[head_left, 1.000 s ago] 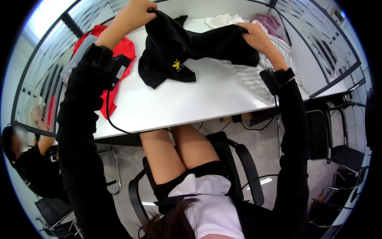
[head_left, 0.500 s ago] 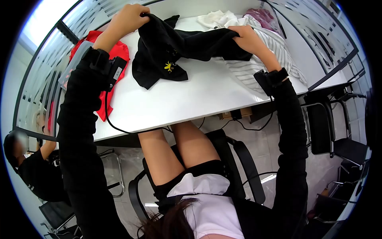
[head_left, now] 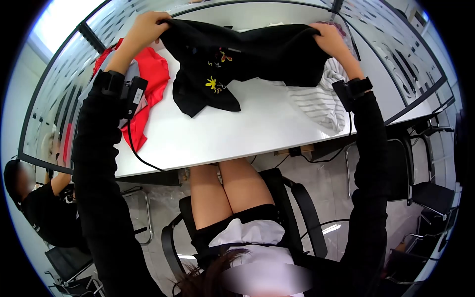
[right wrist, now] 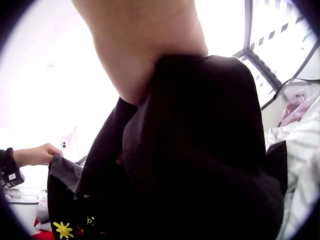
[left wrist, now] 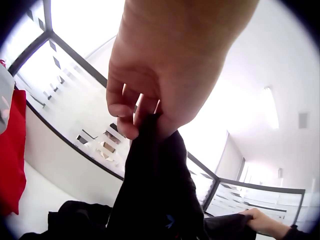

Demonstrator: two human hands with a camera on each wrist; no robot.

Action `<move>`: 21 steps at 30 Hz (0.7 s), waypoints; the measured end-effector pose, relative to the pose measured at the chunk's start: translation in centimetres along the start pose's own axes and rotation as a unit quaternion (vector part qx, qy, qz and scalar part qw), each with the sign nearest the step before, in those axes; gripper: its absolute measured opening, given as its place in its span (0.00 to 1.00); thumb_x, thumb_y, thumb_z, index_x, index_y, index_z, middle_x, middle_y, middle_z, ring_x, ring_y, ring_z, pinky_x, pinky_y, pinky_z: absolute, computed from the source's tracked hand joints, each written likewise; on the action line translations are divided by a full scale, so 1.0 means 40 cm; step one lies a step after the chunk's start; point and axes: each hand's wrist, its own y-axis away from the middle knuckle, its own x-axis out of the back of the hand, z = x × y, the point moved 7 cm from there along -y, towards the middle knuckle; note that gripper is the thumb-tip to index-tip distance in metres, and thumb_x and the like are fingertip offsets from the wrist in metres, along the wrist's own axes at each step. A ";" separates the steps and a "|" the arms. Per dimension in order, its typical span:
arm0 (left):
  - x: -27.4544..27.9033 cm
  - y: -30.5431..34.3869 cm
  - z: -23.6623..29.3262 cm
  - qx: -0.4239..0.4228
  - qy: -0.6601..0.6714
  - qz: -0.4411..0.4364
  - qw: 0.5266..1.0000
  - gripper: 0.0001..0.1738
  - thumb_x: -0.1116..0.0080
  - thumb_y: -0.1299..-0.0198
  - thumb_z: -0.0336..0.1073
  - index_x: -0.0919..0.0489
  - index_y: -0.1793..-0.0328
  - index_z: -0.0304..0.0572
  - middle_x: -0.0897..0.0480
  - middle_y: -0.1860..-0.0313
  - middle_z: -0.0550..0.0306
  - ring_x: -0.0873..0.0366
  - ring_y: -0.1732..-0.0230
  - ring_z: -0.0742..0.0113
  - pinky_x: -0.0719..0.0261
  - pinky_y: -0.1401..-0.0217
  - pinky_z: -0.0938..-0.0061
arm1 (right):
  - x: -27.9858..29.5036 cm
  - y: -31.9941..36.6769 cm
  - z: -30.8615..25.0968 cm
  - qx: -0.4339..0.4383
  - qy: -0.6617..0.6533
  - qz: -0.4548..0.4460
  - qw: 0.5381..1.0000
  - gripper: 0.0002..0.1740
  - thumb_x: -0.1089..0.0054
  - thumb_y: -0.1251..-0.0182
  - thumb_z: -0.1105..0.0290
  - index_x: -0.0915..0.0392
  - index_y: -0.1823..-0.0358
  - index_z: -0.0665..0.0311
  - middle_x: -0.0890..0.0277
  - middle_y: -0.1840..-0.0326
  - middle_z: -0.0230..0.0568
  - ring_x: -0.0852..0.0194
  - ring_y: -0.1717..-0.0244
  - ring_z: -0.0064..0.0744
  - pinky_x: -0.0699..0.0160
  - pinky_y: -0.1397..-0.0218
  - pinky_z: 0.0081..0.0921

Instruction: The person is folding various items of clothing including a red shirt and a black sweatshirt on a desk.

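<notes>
A black garment with yellow and coloured flower-like motifs hangs stretched between both hands over the white table. My left hand pinches its upper left corner; in the left wrist view the thumb and fingers of that left hand close on the gathered cloth. At the upper right edge my right hand grips the fabric. Most fingers of the right hand are hidden behind the cloth in the right wrist view. The garment's lower left part droops close over the tabletop.
Red cloth lies at the table's left, by a grey translucent item. A white striped garment is at the right, partly under the black one. Glass partitions edge the white table. Another person sits at far left.
The hands have moved farther apart, pulling the black garment wider and flatter. More of its coloured motifs show now, and it covers more of the white cloth behind.
</notes>
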 end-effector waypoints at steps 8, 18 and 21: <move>0.027 0.005 -0.065 0.026 0.005 0.001 1.000 0.10 0.51 0.44 0.35 0.22 0.59 0.41 0.25 0.81 0.59 0.28 0.85 0.75 0.30 0.76 0.82 | 0.030 -0.062 -0.020 -0.007 0.052 -0.019 0.998 0.13 0.50 0.46 0.75 0.25 0.58 0.64 0.25 0.61 0.52 0.29 0.56 0.52 0.31 0.52 0.34; 0.126 -0.033 -0.371 0.038 0.050 0.051 0.997 0.15 0.53 0.38 0.39 0.23 0.48 0.45 0.21 0.58 0.59 0.25 0.59 0.66 0.32 0.51 0.76 | 0.085 -0.177 0.109 0.052 0.100 0.081 0.990 0.13 0.44 0.45 0.68 0.24 0.59 0.64 0.23 0.65 0.48 0.24 0.61 0.47 0.28 0.58 0.31; 0.251 0.016 -0.302 0.107 0.143 0.167 0.970 0.21 0.58 0.36 0.48 0.28 0.42 0.47 0.24 0.49 0.56 0.24 0.52 0.65 0.30 0.46 0.72 | 0.219 -0.229 0.016 -0.029 0.063 0.096 0.993 0.11 0.38 0.53 0.66 0.26 0.75 0.67 0.28 0.79 0.50 0.29 0.75 0.42 0.33 0.68 0.32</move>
